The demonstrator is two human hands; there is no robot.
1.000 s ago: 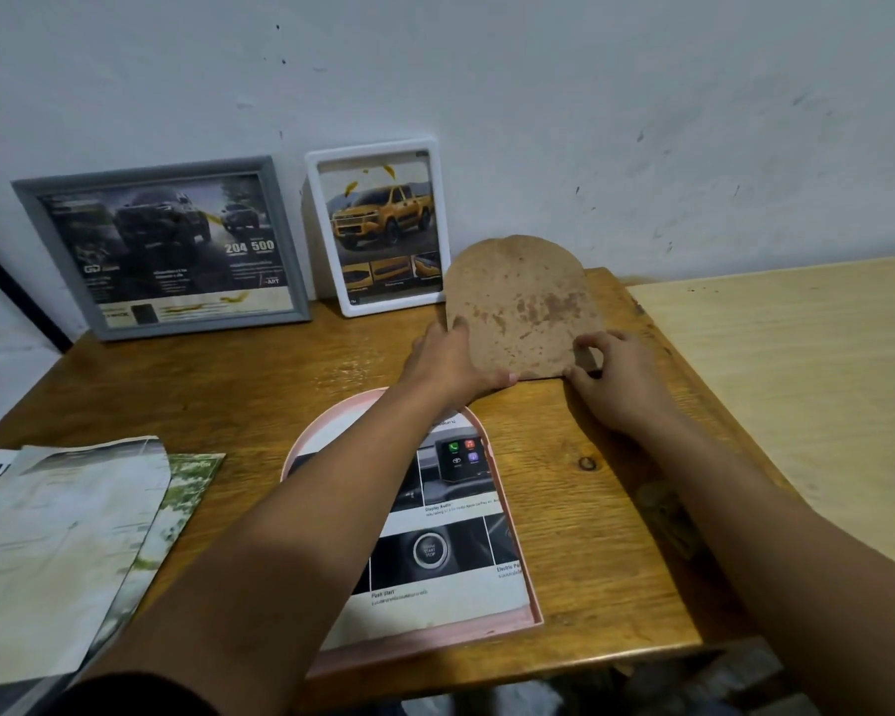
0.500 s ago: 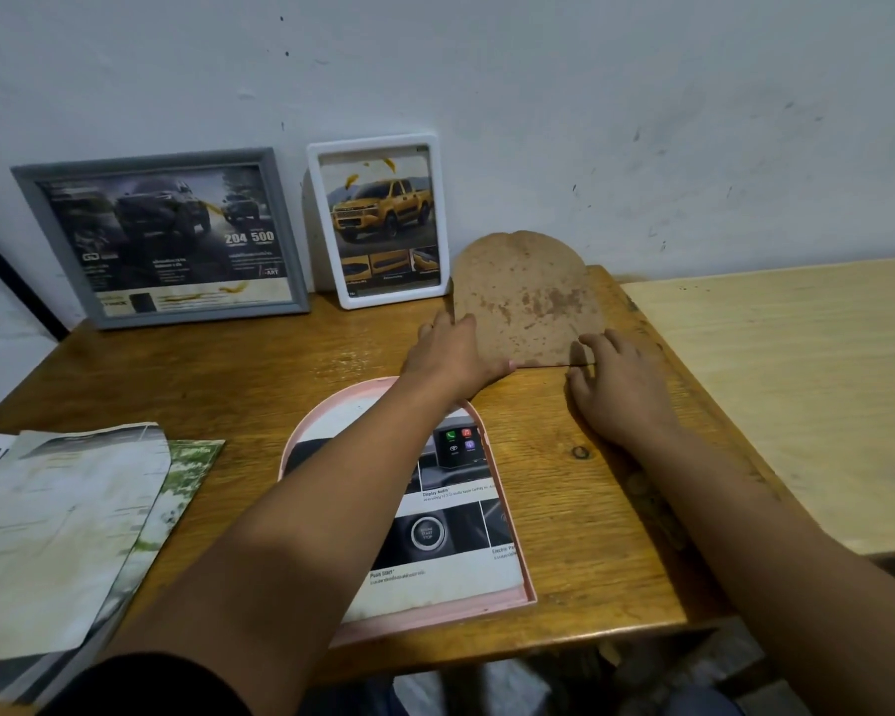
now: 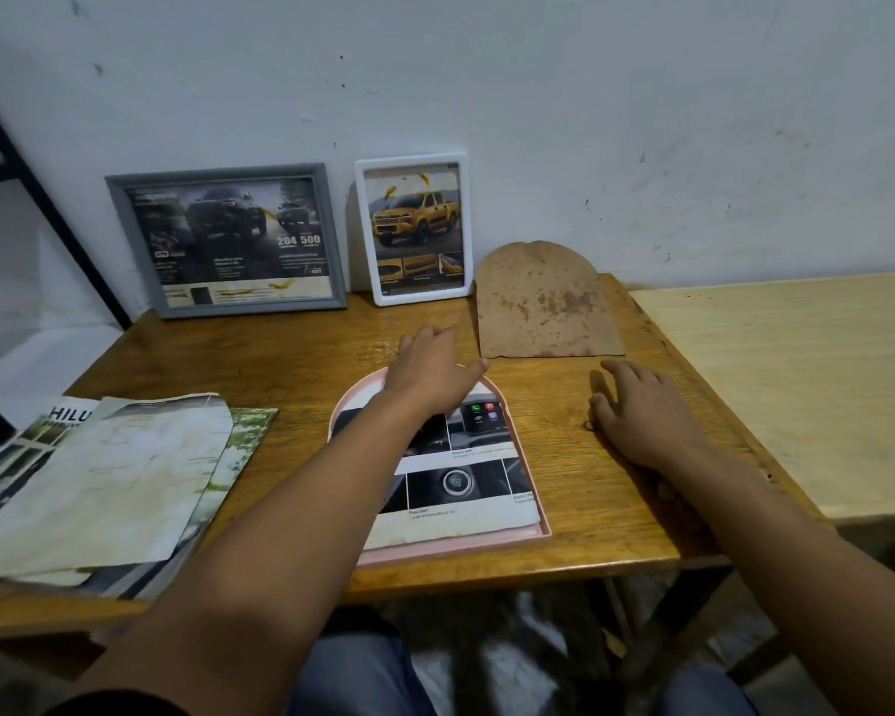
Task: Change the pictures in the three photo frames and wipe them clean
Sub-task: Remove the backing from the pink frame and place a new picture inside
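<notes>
A pink arched photo frame (image 3: 530,532) lies flat near the table's front edge, with a car-interior picture (image 3: 466,488) inside it. Its stained brown arched backing board (image 3: 543,302) leans against the wall at the back. My left hand (image 3: 432,361) hovers over the frame's arched top, fingers spread, holding nothing. My right hand (image 3: 641,410) rests flat on the wood to the right of the frame, empty. A grey frame (image 3: 226,240) with a dark truck picture and a white frame (image 3: 414,230) with a yellow truck picture stand against the wall.
Loose brochure pages (image 3: 99,478) lie stacked at the table's left front. A paler wooden table (image 3: 796,379) adjoins on the right. A black metal post (image 3: 37,193) slants along the left wall. My knees show below the brown table's front edge (image 3: 512,576).
Both hands have let go of the brown backing board and drawn back toward me. The board now stands by itself against the wall.
</notes>
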